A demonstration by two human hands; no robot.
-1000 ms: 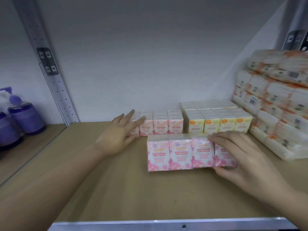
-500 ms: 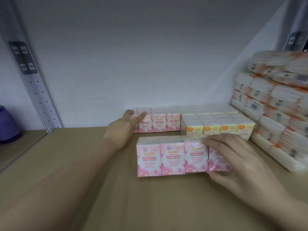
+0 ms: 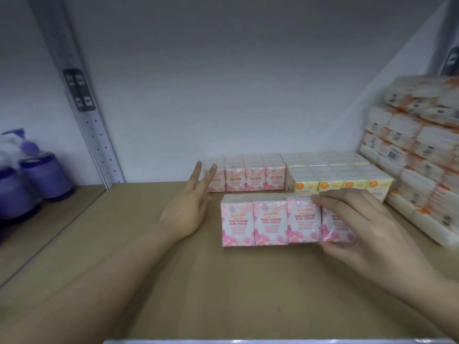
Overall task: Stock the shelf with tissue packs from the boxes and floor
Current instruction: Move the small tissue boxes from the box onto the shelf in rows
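Observation:
A pink rose-scented mini tissue pack (image 3: pixel 268 220) stands on the brown shelf board (image 3: pixel 173 281), in front of a second pink pack (image 3: pixel 253 178) at the back wall. My right hand (image 3: pixel 355 227) grips the front pack's right end, fingers over its top and thumb under its front. My left hand (image 3: pixel 188 207) hovers with straight, spread fingers just left of both packs, fingertips near the back pack's left end; I cannot tell if they touch it. Yellow tissue packs (image 3: pixel 340 177) sit right of the back pink pack.
A tall stack of orange-and-white tissue packs (image 3: pixel 419 155) fills the shelf's right side. A perforated metal upright (image 3: pixel 84 115) divides this bay from the left one, where purple pump bottles (image 3: pixel 32 177) stand. The shelf's metal front lip (image 3: pixel 248 341) runs along the bottom.
My left hand has pulled back from the rear pink pack's left end and lifted, fingers spread. My right hand keeps its grip on the front pack, which sits closer to the rear row.

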